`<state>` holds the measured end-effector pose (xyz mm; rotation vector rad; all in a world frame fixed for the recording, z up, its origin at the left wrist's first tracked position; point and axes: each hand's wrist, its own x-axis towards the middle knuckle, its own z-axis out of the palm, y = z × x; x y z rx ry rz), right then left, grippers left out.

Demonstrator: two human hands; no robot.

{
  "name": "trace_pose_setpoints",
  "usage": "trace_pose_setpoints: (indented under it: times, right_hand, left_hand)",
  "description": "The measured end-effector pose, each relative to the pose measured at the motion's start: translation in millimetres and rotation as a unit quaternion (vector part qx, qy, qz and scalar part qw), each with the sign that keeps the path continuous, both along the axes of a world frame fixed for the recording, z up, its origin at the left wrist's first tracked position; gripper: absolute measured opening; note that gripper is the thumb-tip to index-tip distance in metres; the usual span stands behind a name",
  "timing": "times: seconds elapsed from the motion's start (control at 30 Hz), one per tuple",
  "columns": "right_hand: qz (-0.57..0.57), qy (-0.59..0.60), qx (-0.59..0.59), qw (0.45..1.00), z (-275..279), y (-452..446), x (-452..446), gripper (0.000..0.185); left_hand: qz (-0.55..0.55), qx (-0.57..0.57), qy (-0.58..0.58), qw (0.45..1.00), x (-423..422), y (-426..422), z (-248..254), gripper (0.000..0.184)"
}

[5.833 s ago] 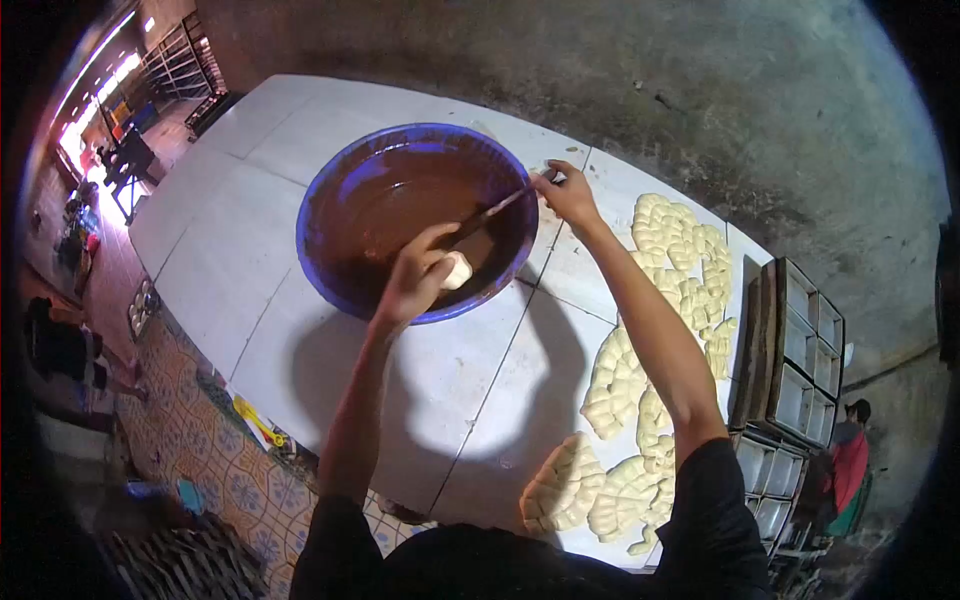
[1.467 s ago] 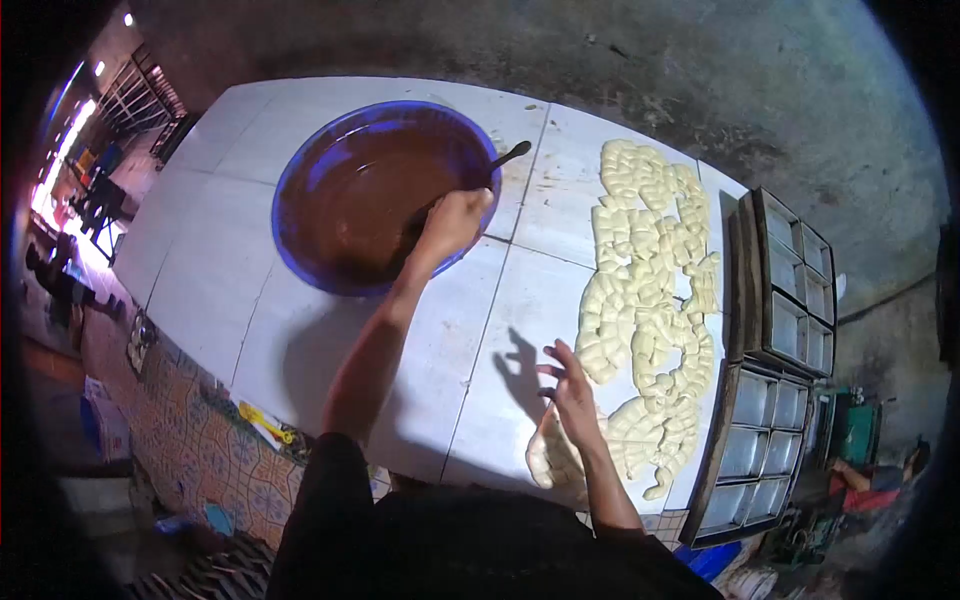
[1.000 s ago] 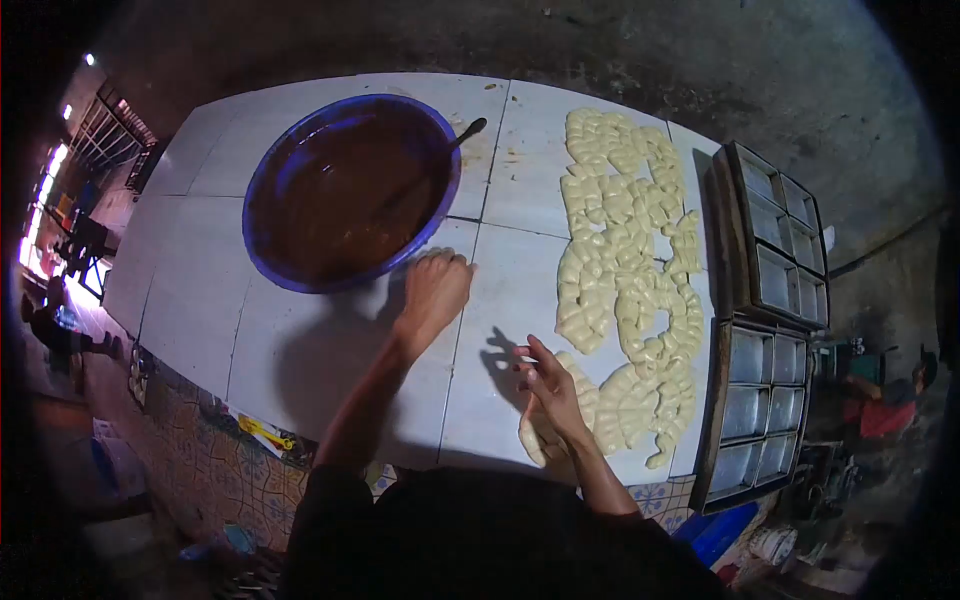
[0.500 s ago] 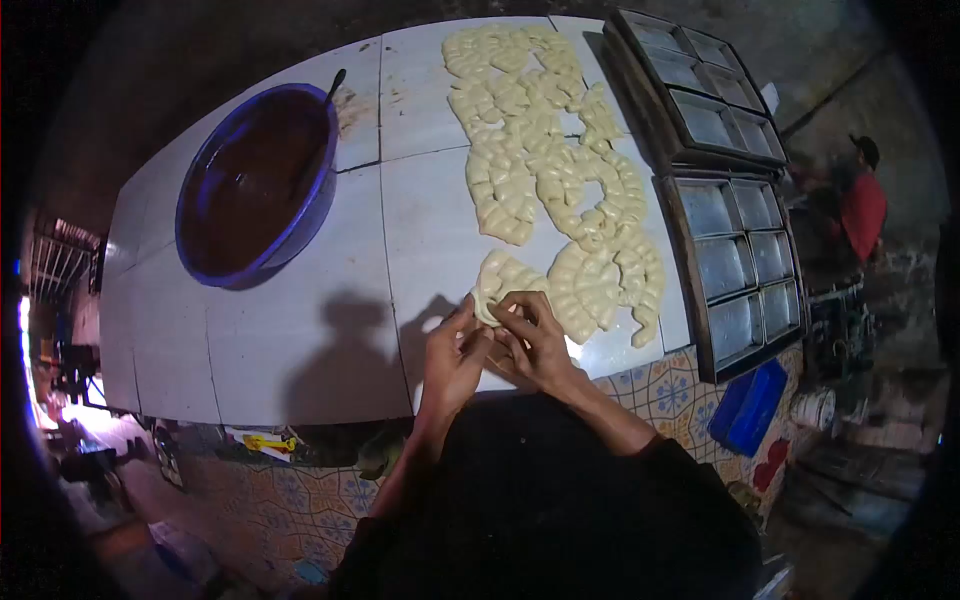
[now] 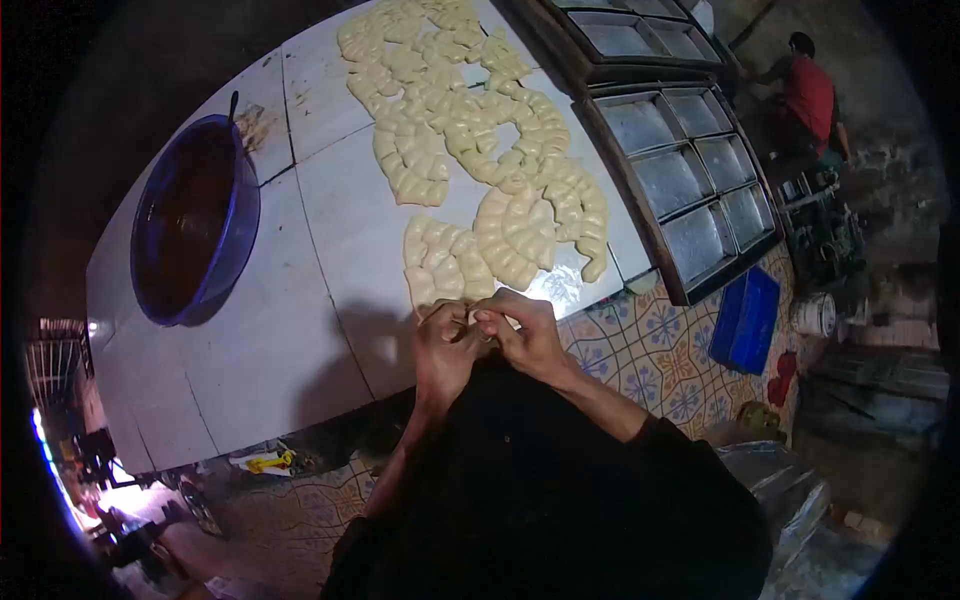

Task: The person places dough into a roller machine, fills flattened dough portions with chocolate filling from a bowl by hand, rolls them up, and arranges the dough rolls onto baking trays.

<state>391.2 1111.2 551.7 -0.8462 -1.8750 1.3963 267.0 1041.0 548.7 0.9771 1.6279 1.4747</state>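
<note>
My left hand (image 5: 446, 350) and my right hand (image 5: 524, 335) meet at the table's near edge, fingers pinched together. Between the fingertips a little of a pale piece of dough (image 5: 474, 317) shows; my fingers hide most of it. Just beyond my hands lies a fan of shaped dough pieces (image 5: 445, 260), set side by side and touching. To its right is another curved cluster of dough pieces (image 5: 515, 235), and further rows of dough (image 5: 415, 155) reach toward the far end of the white tiled table (image 5: 260, 350).
A purple basin (image 5: 250, 205) of brown filling or liquid stands at left, with a dark handle at its rim. Metal pans with compartments (image 5: 690, 190) line the table's right side. A blue crate (image 5: 745, 320) sits on the patterned floor. A person in red (image 5: 808, 100) is at far right.
My view has shifted, so the table and dough appear further left and up. My hands have drawn back from the dough fan toward my body, fingertips still together.
</note>
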Motion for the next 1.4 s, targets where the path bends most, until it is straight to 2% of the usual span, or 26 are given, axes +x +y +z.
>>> trace_pose_setpoints:
  times: [0.07, 0.1, 0.2, 0.23, 0.3, 0.33, 0.37, 0.4, 0.47, 0.53, 0.6, 0.67, 0.73, 0.77, 0.8, 0.83, 0.93, 1.0, 1.07, 1.13, 1.17, 1.27, 1.3, 1.33, 1.37, 1.4]
  right_hand:
    - [-0.046, -0.021, -0.034, 0.998, 3, -1, 5, 0.017]
    - [-0.064, 0.0, 0.073, 0.995, -6, 1, 9, 0.019]
    - [-0.025, 0.043, -0.147, 0.988, -41, -4, 34, 0.023]
    - [-0.036, 0.004, -0.135, 0.99, -50, -8, 39, 0.032]
    - [0.013, 0.062, -0.232, 0.971, -61, -11, 48, 0.039]
    - [0.038, 0.092, -0.279, 0.955, -64, -10, 54, 0.043]
    - [0.162, 0.069, -0.517, 0.838, -33, 0, 66, 0.054]
    - [0.201, 0.114, -0.528, 0.817, -27, -2, 71, 0.055]
    - [0.174, 0.023, -0.395, 0.902, -38, 2, 84, 0.058]
    - [0.085, 0.065, -0.229, 0.968, -63, 9, 87, 0.062]
    - [-0.012, -0.055, -0.171, 0.984, -65, 28, 88, 0.065]
    - [-0.026, -0.08, -0.066, 0.994, -60, 41, 85, 0.064]
    - [0.02, -0.095, -0.027, 0.995, -92, 43, 88, 0.067]
    - [0.037, -0.119, 0.013, 0.992, -96, 44, 90, 0.066]
    - [0.054, -0.144, 0.056, 0.987, -98, 46, 92, 0.066]
    - [0.042, -0.095, 0.058, 0.993, -100, 45, 93, 0.065]
    - [0.053, -0.154, 0.174, 0.971, -96, 49, 90, 0.06]
    - [0.058, -0.137, 0.175, 0.973, -121, 46, 87, 0.048]
    - [0.061, -0.156, 0.149, 0.975, -130, 43, 91, 0.039]
    - [0.037, -0.133, 0.097, 0.986, -111, 46, 103, 0.032]
    - [0.024, -0.132, 0.025, 0.991, -95, 48, 112, 0.03]
    - [-0.03, -0.069, -0.026, 0.997, -63, 62, 149, 0.028]
    - [-0.027, -0.104, 0.04, 0.993, -55, 71, 161, 0.026]
    - [-0.042, -0.084, 0.021, 0.995, -43, 78, 170, 0.026]
    - [-0.068, -0.122, 0.029, 0.99, -31, 88, 181, 0.024]
    - [-0.096, -0.16, 0.036, 0.982, -23, 98, 194, 0.022]
  left_hand:
    - [-0.029, -0.009, 0.053, 0.998, -1, 0, -18, 0.027]
    - [-0.054, 0.019, 0.033, 0.998, 0, 1, -23, 0.036]
    - [-0.043, 0.04, 0.011, 0.998, 22, 1, -18, 0.034]
    - [-0.046, 0.004, -0.039, 0.998, 28, -3, -20, 0.036]
    - [-0.064, 0.045, -0.081, 0.994, 35, -4, -25, 0.041]
    - [-0.073, 0.066, -0.102, 0.99, 38, -4, -27, 0.044]
    - [-0.123, -0.012, -0.174, 0.977, 37, -8, -7, 0.053]
    - [-0.121, 0.007, -0.127, 0.984, 37, -11, -9, 0.052]
    - [-0.106, 0.025, -0.08, 0.991, 35, -12, -13, 0.045]
    - [-0.064, -0.005, -0.05, 0.997, 32, -11, -17, 0.037]
    - [-0.007, -0.06, 0.009, 0.998, 28, -6, -30, 0.031]
    - [-0.094, -0.079, 0.141, 0.982, 27, -1, -45, 0.039]
    - [-0.138, -0.055, 0.27, 0.951, 35, 7, -64, 0.044]
    - [-0.144, -0.011, 0.299, 0.943, 39, 12, -69, 0.049]
    - [-0.158, -0.022, 0.314, 0.936, 40, 15, -72, 0.052]
    - [-0.171, -0.033, 0.327, 0.929, 41, 17, -75, 0.055]
    - [-0.172, -0.042, 0.376, 0.909, 48, 18, -82, 0.056]
    - [-0.181, -0.041, 0.406, 0.895, 52, 25, -84, 0.052]
    - [-0.17, -0.015, 0.414, 0.894, 55, 28, -93, 0.038]
    - [-0.185, 0.004, 0.429, 0.884, 56, 30, -97, 0.029]
    - [-0.171, 0.037, 0.435, 0.883, 57, 29, -98, 0.026]
    - [-0.162, 0.065, 0.44, 0.881, 59, 30, -95, 0.023]
    - [-0.165, 0.076, 0.443, 0.878, 58, 31, -94, 0.024]
    - [-0.168, 0.086, 0.446, 0.875, 57, 30, -93, 0.025]
    - [-0.157, 0.092, 0.439, 0.88, 56, 29, -87, 0.023]
    - [-0.173, 0.037, 0.398, 0.9, 55, 28, -89, 0.021]
